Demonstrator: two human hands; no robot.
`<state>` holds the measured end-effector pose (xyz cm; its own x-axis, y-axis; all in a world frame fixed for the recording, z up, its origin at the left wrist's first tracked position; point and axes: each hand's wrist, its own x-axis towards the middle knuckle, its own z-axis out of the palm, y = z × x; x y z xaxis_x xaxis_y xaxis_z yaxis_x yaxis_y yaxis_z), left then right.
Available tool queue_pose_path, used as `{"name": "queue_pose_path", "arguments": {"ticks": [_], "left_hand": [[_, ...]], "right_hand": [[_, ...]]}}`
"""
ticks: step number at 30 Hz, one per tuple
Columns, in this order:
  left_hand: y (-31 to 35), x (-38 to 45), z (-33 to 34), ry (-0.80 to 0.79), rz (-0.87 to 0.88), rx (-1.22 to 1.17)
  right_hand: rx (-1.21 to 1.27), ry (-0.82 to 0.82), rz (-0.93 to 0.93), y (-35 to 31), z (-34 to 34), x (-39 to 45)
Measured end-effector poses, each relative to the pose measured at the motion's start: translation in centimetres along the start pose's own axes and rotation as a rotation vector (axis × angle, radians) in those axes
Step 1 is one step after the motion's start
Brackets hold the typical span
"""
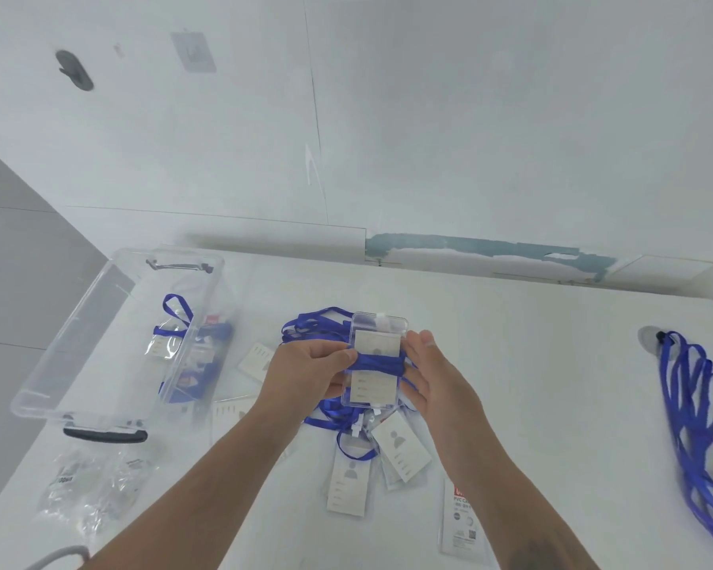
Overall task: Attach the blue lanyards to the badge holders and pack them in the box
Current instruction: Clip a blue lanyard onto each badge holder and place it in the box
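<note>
While raised above the white tabletop [511, 343], a clear plastic badge holder [377, 359] wrapped with blue lanyard [381, 362] is pinched in the left hand [305, 370]; the right hand [433, 372] rests alongside, its grip loose, fingertips hidden.

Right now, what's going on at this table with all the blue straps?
A person is bundling name badges. The left hand pinches a blue lanyard wound across a clear badge holder, held up above the table, while the right hand steadies its other side with straight fingers. A clear box on the left already holds some finished ones. More loose badge holders and lanyards lie underneath.
</note>
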<state>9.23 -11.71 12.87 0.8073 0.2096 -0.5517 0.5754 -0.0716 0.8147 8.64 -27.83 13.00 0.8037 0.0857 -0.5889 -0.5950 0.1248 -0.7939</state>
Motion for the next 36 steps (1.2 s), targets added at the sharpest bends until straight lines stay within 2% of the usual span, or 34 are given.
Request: {"name": "queue_pose_path", "arguments": {"ticks": [7, 14, 18, 29, 36], "left_hand": [[0.4, 0.0, -1.5, 0.011, 0.013, -0.011], [-0.1, 0.7, -5.1, -0.006, 0.049, -0.028], [-0.1, 1.2, -9.1, -0.019, 0.071, -0.020], [0.1, 4.9, -25.0, -0.080, 0.087, 0.018], [-0.2, 6.8, -31.9, -0.076, 0.074, 0.022]], "right_hand": [[0.000, -0.032, 0.025, -0.6, 1.4, 0.1], [-0.008, -0.004, -0.053, 0.6, 5.0, 0.7], [-0.011, 0.019, -0.072, 1.1, 9.2, 0.8], [-0.035, 0.108, -0.164, 2.1, 25.9, 0.3], [-0.034, 0.124, -0.138, 3.3, 33.2, 1.7]]}}
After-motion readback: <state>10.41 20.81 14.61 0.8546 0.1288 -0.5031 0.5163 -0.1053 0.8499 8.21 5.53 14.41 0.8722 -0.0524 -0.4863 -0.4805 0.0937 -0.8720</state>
